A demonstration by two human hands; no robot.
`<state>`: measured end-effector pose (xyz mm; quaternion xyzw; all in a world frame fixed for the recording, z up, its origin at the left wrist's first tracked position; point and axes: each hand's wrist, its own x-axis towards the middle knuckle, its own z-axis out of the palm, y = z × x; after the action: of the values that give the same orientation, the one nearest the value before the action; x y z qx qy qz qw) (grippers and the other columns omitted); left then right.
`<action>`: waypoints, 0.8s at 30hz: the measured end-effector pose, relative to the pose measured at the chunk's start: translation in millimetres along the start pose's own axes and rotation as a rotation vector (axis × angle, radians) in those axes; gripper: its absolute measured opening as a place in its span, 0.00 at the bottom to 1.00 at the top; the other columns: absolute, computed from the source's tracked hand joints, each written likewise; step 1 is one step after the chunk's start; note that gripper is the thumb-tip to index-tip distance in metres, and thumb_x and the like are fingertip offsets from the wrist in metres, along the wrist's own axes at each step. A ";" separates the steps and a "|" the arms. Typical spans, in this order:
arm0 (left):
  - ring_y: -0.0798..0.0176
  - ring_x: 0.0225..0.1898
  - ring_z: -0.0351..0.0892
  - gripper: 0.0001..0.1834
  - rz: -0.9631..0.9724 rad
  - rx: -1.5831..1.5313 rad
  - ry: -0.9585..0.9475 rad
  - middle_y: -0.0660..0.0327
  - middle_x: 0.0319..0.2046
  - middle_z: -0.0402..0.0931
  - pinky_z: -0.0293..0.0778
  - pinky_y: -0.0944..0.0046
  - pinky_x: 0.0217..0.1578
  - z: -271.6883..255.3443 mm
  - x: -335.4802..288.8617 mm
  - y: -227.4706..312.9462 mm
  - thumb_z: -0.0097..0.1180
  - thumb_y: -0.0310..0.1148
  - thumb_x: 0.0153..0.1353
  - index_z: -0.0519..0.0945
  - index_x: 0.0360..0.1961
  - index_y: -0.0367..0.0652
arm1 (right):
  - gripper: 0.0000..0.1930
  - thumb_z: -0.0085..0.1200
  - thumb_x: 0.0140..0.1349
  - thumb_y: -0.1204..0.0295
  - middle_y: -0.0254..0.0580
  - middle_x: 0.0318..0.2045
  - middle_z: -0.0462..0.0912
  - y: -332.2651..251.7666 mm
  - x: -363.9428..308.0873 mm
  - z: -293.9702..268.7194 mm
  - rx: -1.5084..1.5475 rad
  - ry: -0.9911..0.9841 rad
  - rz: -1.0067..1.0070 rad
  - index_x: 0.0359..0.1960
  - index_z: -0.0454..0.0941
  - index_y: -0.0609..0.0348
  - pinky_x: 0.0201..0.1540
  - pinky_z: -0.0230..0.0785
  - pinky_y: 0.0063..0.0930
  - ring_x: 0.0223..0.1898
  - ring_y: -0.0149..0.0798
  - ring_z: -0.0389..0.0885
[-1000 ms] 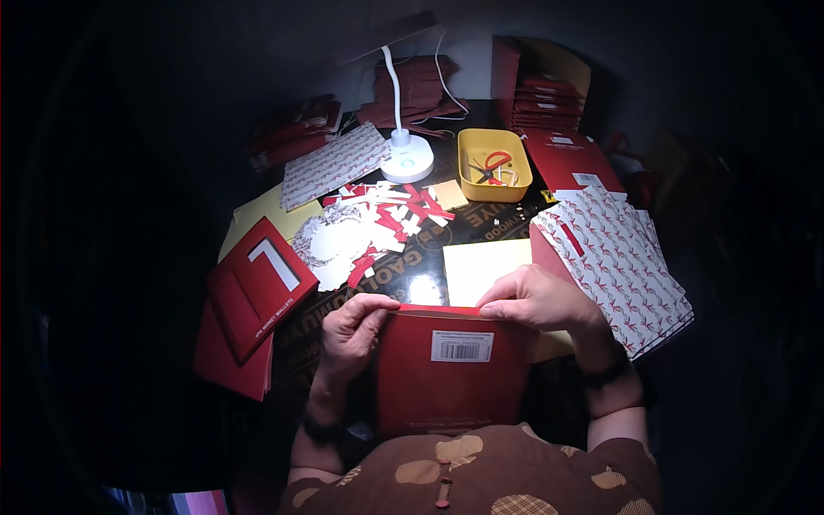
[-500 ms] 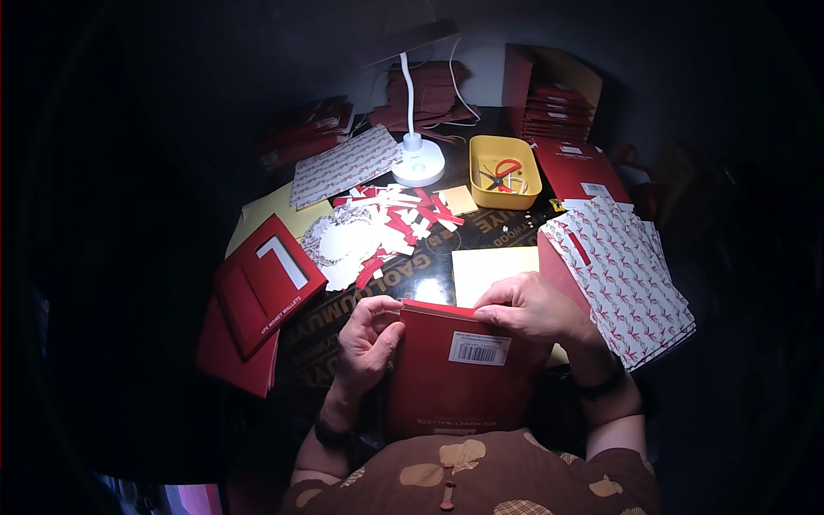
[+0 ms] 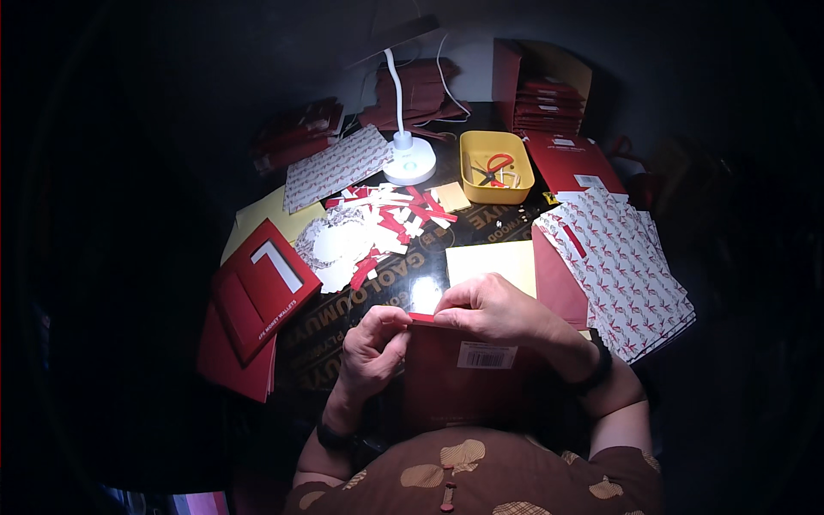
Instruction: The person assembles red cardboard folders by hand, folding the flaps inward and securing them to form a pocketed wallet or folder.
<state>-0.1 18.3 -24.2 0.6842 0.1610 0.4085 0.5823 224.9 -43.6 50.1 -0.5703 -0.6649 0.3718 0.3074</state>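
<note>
1. Right in the lower centre of the frame, here is the red packet (image 3: 459,399), standing tilted in front of the person's brown spotted shirt (image 3: 403,468); a white label (image 3: 486,355) shows high on its near face, partly in shadow.
2. On to the hands; the left hand (image 3: 371,354) is curled nearly closed, its fingers and thumb nipping the packet's upper left corner; the right hand (image 3: 487,307) pinches the top edge just beside it, thumb against fingers, a short bright red strip of that edge showing between the two.
3. Just beyond the right hand, a pale sheet (image 3: 489,257) lies on the dark worktop (image 3: 318,322); to the right of the frame, patterned sheets (image 3: 618,270) lie fanned out.
4. Over at the left, a red card with a white window (image 3: 266,296) rests on other red pieces; toward the middle, red and white paper strips (image 3: 399,215) make a loose heap under the light.
5. Up top, the white lamp (image 3: 410,163) stands near the yellow box (image 3: 498,194); inside the box, orange-handled scissors (image 3: 500,160); upper right, an open carton (image 3: 505,81) holds stacked red packets (image 3: 545,107).
</note>
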 end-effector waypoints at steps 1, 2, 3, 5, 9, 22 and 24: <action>0.82 0.31 0.72 0.12 -0.002 0.001 0.001 0.66 0.34 0.78 0.67 0.78 0.29 0.4 -0.3 1.8 0.53 0.16 0.66 0.75 0.49 0.39 | 0.15 0.59 0.63 0.63 0.52 0.27 0.85 0.4 -0.2 0.5 0.035 0.006 -0.001 0.39 0.86 0.64 0.38 0.75 0.37 0.31 0.43 0.85; 0.82 0.31 0.72 0.12 -0.028 -0.010 -0.002 0.66 0.34 0.78 0.68 0.78 0.30 1.0 -0.4 4.8 0.53 0.16 0.67 0.74 0.49 0.39 | 0.15 0.59 0.63 0.63 0.52 0.27 0.85 1.1 -0.2 0.7 0.037 0.004 -0.001 0.39 0.86 0.64 0.38 0.75 0.37 0.31 0.43 0.85; 0.81 0.31 0.72 0.12 -0.052 -0.023 -0.006 0.66 0.35 0.77 0.68 0.78 0.30 0.3 -0.5 6.0 0.52 0.16 0.67 0.74 0.49 0.39 | 0.15 0.60 0.62 0.62 0.52 0.27 0.85 2.0 0.7 1.1 0.029 0.012 -0.011 0.38 0.86 0.64 0.38 0.76 0.37 0.31 0.43 0.85; 0.81 0.32 0.73 0.12 -0.056 -0.027 -0.010 0.66 0.36 0.77 0.68 0.78 0.30 -1.0 -0.8 5.2 0.52 0.15 0.67 0.73 0.50 0.39 | 0.15 0.61 0.62 0.62 0.52 0.27 0.85 1.8 2.0 1.4 0.021 0.020 -0.021 0.38 0.86 0.64 0.38 0.76 0.36 0.31 0.43 0.85; 0.81 0.33 0.74 0.13 -0.067 -0.062 -0.006 0.65 0.38 0.77 0.69 0.78 0.31 -2.5 -2.4 3.8 0.51 0.15 0.67 0.72 0.50 0.39 | 0.15 0.63 0.61 0.62 0.52 0.27 0.85 -0.9 3.5 2.0 0.027 -0.005 0.010 0.37 0.86 0.64 0.38 0.76 0.36 0.31 0.42 0.86; 0.79 0.33 0.75 0.10 -0.121 -0.138 0.013 0.62 0.39 0.79 0.70 0.78 0.32 -4.3 0.8 2.5 0.51 0.17 0.69 0.71 0.49 0.36 | 0.09 0.64 0.62 0.71 0.40 0.28 0.86 -1.6 8.1 4.4 0.042 -0.037 0.044 0.40 0.85 0.64 0.39 0.75 0.27 0.32 0.28 0.82; 0.79 0.32 0.76 0.08 -0.156 -0.165 -0.009 0.62 0.35 0.80 0.70 0.78 0.32 -10.3 0.5 -2.5 0.53 0.21 0.69 0.71 0.48 0.36 | 0.09 0.64 0.62 0.71 0.40 0.28 0.86 -1.6 8.7 5.7 0.036 -0.030 0.034 0.39 0.85 0.64 0.39 0.75 0.27 0.32 0.28 0.82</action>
<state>-6.9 26.1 -26.5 0.6212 0.1771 0.3706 0.6674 217.9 -36.0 48.2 -0.5701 -0.6530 0.3973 0.3012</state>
